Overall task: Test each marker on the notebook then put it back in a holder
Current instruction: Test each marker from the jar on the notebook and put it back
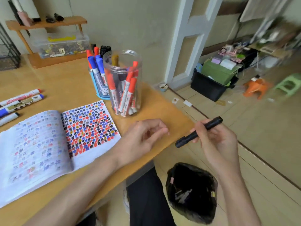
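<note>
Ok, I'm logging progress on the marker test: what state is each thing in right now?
Notebook: open, right page crowded with coloured marks.
Black marker: held by the right hand, beyond the table edge.
Left hand: loosely curled, holding nothing.
Clear jar: upright, lidless, holding mostly red markers.
Blue holder: upright, packed with capped markers.
Loose markers: lying capped on the table.
Black bag: open.

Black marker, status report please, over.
Right hand grips black marker, out past table edge. Left hand empty, fingers loosely curled, lying between marker and notebook. Clear jar mouth open.
</note>
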### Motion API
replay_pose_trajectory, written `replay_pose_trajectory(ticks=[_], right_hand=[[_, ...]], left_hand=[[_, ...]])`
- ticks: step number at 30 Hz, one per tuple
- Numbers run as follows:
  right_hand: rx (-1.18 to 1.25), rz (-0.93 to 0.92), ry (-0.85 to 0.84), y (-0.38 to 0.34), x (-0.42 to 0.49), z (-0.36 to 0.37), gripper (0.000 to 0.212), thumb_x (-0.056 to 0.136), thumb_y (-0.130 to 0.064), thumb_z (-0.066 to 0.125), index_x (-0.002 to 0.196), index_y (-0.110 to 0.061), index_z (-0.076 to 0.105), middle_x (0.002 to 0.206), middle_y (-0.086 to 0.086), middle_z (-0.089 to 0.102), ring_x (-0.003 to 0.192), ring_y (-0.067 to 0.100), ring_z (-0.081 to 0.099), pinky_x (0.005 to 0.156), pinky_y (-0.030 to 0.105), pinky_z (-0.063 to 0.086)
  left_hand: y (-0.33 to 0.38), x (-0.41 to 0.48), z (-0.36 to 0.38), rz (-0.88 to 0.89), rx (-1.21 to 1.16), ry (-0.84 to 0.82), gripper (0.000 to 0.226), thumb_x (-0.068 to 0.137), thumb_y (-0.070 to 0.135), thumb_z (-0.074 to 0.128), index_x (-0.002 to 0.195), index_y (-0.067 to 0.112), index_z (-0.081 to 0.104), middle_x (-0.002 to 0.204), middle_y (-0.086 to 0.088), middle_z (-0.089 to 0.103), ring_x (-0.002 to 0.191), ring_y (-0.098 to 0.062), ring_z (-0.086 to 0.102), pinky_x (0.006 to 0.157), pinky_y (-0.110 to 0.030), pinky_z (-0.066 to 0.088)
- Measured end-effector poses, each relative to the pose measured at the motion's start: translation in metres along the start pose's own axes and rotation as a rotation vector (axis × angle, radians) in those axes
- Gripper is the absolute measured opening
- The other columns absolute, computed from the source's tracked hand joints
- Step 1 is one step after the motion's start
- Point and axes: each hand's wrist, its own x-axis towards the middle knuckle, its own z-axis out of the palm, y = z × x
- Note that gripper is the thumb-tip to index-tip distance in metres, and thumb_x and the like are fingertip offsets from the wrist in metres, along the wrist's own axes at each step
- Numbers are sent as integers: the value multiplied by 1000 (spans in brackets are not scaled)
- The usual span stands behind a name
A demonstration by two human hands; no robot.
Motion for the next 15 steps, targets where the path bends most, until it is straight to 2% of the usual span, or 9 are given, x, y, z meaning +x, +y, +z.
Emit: replay_pose_trajectory(ticks=[1, 3, 5, 9, 12, 15], right_hand=[[-63, 4, 4, 5, -1, -11, 15, 92, -38, 71, 94, -23, 71, 85, -5, 77, 77, 11, 73, 76, 32, 57], [-196, 4, 15, 15, -5, -28, 9, 97, -28, 71, 89, -23, 69, 77, -15, 74, 76, 3, 71, 72, 18, 51], [-303, 15, 42, 26, -9, -40, 12, 97, -25, 70, 86, -23, 68, 70, -19, 71, 75, -1, 69, 66, 10, 45], [-443, 96, 79, 51, -16, -53, 9, 97, -26, 72, 90, -21, 70, 72, -14, 70, 78, -8, 66, 63, 3, 43], [-516, 155, 94, 60, -22, -57, 12, 97, -33, 69, 92, -22, 70, 76, -14, 69, 82, -14, 62, 63, 2, 42], [-598, 175, 119, 69, -25, -58, 12, 94, -38, 70, 96, -27, 68, 85, -15, 69, 79, -3, 66, 61, 8, 41]], left_hand=[[2, 7, 8, 8, 2, -20, 25, 107, 42, 53, 97, 28, 71, 84, 4, 70, 78, -21, 63, 74, -46, 52], [3, 16, 22, 17, 4, -46, 27, 108, 43, 50, 98, 31, 71, 83, 2, 70, 77, -26, 63, 74, -52, 51], [3, 22, 33, 21, -6, -58, 23, 107, 43, 53, 98, 33, 72, 83, 5, 70, 74, -27, 62, 72, -53, 51], [0, 25, 43, 24, -3, -86, 16, 105, 40, 58, 98, 34, 71, 87, 10, 70, 76, -23, 64, 72, -50, 53], [-1, 22, 42, 22, -10, -84, 15, 105, 37, 59, 98, 32, 71, 85, 13, 70, 73, -25, 63, 71, -50, 53], [0, 18, 38, 14, -22, -67, 11, 104, 34, 62, 99, 31, 72, 84, 9, 70, 77, -22, 65, 72, -48, 54]])
